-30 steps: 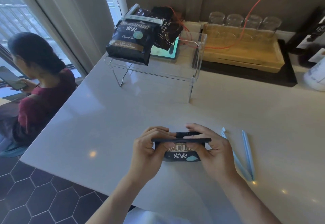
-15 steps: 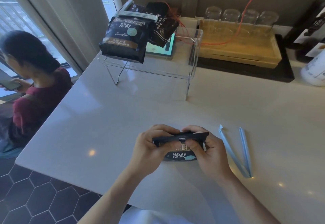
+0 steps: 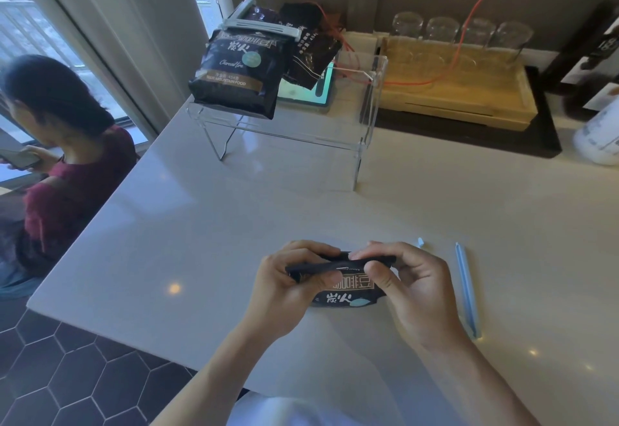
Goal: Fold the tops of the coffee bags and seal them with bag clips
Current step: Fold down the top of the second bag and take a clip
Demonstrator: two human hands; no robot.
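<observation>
A dark coffee bag (image 3: pixel 348 295) stands on the white counter (image 3: pixel 201 241) near me, its top edge rolled over into a flat strip. My left hand (image 3: pixel 284 288) pinches the left end of that strip and my right hand (image 3: pixel 415 285) pinches the right end. A light blue bag clip (image 3: pixel 466 288) lies open on the counter just right of my right hand, partly hidden behind it. On a clear acrylic shelf (image 3: pixel 365 100) at the back lies another coffee bag (image 3: pixel 239 67), sealed with a grey clip (image 3: pixel 258 28), and a darker bag (image 3: pixel 310 44) leans behind it.
A wooden tray (image 3: pixel 459 90) with several upturned glasses sits on a black mat at the back right, crossed by an orange cable. A white container (image 3: pixel 599 134) stands at the right edge. A person in a red top (image 3: pixel 70 188) sits left of the counter. A tablet lies under the shelf's bags.
Both hands have rolled the bag's top further down; the folded strip now sits lower and tilts slightly up to the right. The view has shifted a little.
</observation>
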